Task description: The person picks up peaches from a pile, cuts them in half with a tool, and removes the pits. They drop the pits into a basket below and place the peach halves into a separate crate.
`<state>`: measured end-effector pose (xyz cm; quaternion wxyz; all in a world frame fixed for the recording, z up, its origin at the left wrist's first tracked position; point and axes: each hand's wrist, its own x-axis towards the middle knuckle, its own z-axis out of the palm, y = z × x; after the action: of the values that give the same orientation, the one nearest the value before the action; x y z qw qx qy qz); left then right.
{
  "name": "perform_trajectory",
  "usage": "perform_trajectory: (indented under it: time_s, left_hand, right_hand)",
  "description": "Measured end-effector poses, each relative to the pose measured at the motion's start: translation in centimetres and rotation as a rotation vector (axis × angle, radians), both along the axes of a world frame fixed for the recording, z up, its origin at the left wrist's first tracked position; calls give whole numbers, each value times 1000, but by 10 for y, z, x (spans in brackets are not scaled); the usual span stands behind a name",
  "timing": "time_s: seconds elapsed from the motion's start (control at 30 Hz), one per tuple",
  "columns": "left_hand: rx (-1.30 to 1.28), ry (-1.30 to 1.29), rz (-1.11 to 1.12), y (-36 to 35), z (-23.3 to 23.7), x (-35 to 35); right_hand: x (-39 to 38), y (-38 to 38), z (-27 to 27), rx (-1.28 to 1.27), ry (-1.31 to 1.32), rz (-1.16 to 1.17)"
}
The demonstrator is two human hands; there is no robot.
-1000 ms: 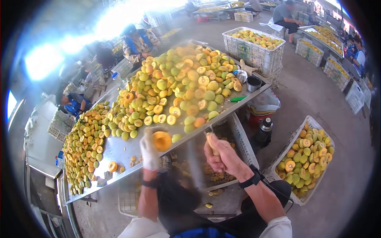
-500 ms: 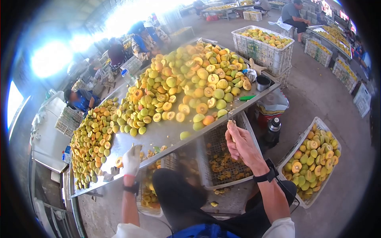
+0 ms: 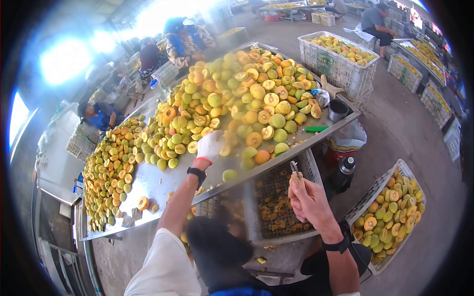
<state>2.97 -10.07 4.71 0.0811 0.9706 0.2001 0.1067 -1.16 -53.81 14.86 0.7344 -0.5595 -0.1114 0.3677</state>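
Left hand [image 3: 210,147] at the fruit [image 3: 276,120], right hand [image 3: 310,201] gripping a tool [image 3: 296,173].
At frame centre, the gloved hand, its arm stretched forward, meets the pile's near edge on the table [image 3: 163,186]; hidden fingertips leave its grip unclear. The step seems to be picking up fruit, which calls for a secure hold on one piece. Right of centre, the other fist points the tool's metal tip upward.

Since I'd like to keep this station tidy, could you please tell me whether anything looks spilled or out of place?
Yes, slightly: a yellow fruit scrap lies on the floor, outside the nearby crate, whereas the piled fruit sits on the table. Nothing else clearly stands out.
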Motion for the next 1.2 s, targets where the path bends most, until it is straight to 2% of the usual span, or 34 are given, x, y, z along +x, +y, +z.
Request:
perform_trajectory:
  time_s: [0.17, 0.3, 0.33, 0.43, 0.47, 0.57, 0.67, 0.77, 0.83, 0.97, 1.07, 1.2]
  left_hand:
    - [57, 49, -31, -28, -8, 31]
    - [-40, -66, -76, -21, -27, 32]
    - [-77, -64, -51, -23, -25, 30]
    - [-231, -243, -95, -46, -6, 9]
    - [-295, -203, -91, -74, 27, -7]
    - [-474, -229, -307, -106, 57, -35]
    - [-789, -111, -296, -159, 103, -70]
    - [-1157, -131, -293, -197, 118, -89]
    - [-1503, -226, -260, -212, 111, -92]
    - [-1714, -322, -379, -218, 82, -83]
    - [-1809, -453, -342, -235, 92, -86]
    - [-1481, -566, -297, -247, 91, -82]
  right_hand:
    - [1, 4, -8, -38, -6, 1]
    - [0, 7, -11, -45, -2, 27]
    - [-1, 7, -11, -122, -64, 26]
    - [-6, 16, -30, -108, -396, -45]
    - [-9, 17, -26, -133, -466, -54]
    - [-18, 24, -16, -192, -658, -77]
    - [-25, 33, -16, -194, -782, -107]
    - [-30, 36, -10, -188, -831, -150]
    - [-29, 36, -8, -230, -867, -152]
    - [-21, 36, -16, -311, -944, -184]
    - [-16, 37, -22, -362, -981, -185]
    - [-17, 45, -24, -389, -1009, -219]
